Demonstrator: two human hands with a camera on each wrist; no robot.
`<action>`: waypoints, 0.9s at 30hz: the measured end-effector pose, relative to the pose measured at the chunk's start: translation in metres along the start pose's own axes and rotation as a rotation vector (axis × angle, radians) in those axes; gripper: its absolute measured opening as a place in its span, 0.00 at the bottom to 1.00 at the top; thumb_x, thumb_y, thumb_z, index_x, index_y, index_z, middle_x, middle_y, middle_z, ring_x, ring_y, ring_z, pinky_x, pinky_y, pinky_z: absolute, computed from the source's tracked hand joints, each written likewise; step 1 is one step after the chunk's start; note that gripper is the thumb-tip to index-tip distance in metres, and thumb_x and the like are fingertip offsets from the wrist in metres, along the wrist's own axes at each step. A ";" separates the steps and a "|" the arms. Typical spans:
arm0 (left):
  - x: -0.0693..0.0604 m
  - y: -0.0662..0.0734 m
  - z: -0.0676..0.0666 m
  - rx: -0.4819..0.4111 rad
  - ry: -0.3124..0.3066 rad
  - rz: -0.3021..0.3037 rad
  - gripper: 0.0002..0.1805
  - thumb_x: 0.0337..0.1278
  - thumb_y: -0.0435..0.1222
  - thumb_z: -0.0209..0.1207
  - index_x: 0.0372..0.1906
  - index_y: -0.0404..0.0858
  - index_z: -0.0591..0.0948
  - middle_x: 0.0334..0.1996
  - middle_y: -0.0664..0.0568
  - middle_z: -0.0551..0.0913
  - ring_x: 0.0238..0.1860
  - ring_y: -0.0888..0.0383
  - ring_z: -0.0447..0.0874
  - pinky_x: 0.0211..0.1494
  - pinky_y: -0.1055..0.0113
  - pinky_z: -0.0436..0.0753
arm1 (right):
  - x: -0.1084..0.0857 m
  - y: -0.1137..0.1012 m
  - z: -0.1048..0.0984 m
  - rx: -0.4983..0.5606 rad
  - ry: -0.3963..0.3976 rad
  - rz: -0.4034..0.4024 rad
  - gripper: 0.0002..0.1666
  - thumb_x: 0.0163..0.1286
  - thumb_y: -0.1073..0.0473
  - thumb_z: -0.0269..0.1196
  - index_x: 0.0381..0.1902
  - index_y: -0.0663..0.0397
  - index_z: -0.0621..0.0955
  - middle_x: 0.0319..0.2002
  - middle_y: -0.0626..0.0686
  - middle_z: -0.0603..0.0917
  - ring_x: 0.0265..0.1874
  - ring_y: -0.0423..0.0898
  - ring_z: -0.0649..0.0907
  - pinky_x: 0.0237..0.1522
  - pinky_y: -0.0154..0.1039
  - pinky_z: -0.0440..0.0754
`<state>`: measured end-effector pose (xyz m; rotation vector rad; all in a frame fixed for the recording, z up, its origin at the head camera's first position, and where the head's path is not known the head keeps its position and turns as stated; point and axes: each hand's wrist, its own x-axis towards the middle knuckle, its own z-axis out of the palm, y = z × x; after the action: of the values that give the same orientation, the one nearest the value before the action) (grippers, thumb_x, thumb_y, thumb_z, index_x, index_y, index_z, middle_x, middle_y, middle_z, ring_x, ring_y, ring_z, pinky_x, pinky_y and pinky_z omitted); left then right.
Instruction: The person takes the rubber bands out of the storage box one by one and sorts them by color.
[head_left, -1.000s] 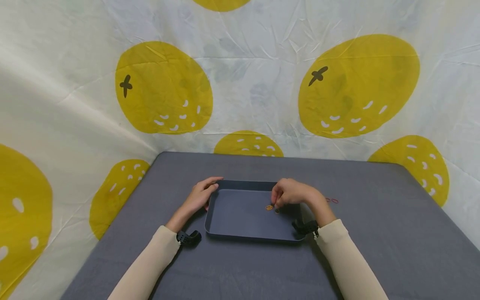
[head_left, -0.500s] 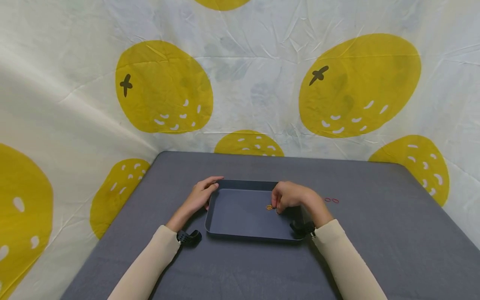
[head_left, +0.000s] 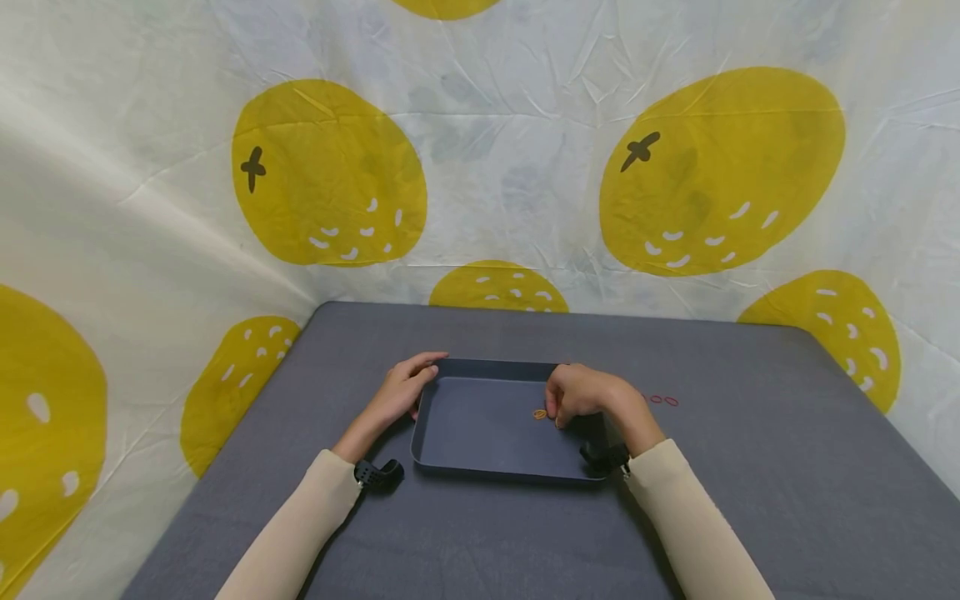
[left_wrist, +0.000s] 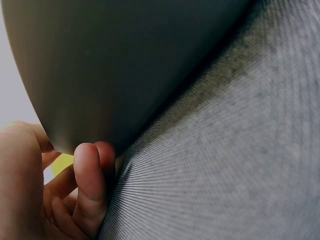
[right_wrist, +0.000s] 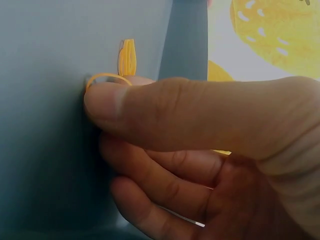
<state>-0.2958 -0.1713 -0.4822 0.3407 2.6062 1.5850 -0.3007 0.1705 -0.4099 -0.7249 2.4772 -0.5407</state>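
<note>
A dark grey rectangular tray (head_left: 480, 425) lies on the table. At its far left corner my left hand (head_left: 393, 396) holds the wall, thumb at the rim; in the left wrist view bent fingers (left_wrist: 90, 175) touch the tray's outer side. My right hand (head_left: 588, 393) reaches inside, over the tray's right part. In the right wrist view its thumb and a finger mostly hidden behind it pinch a thin orange rubber band (right_wrist: 107, 75). Just beyond, more orange rubber bands (right_wrist: 128, 57) lie bunched on the tray floor, seen left of the fingertips in the head view.
Red rubber bands (head_left: 671, 402) lie on the grey tablecloth (head_left: 750, 467) right of the tray, one partly hidden by my right wrist. A white curtain (head_left: 510, 167) with yellow fruit prints hangs behind and to the left of the table.
My right hand has lowered slightly within the tray and a thin orange band now shows at its fingertips. The red bands are less covered by the wrist. My left hand stays put.
</note>
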 end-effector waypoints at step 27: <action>-0.001 -0.003 0.000 0.008 0.002 0.017 0.21 0.81 0.45 0.50 0.72 0.54 0.77 0.65 0.40 0.79 0.09 0.54 0.73 0.16 0.53 0.82 | -0.013 0.006 -0.012 0.139 0.122 -0.232 0.05 0.61 0.67 0.73 0.28 0.54 0.86 0.29 0.48 0.89 0.28 0.41 0.82 0.34 0.36 0.81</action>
<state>-0.2953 -0.1729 -0.4849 0.3632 2.6189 1.5814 -0.3008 0.1854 -0.3986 -0.9544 2.4498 -0.8565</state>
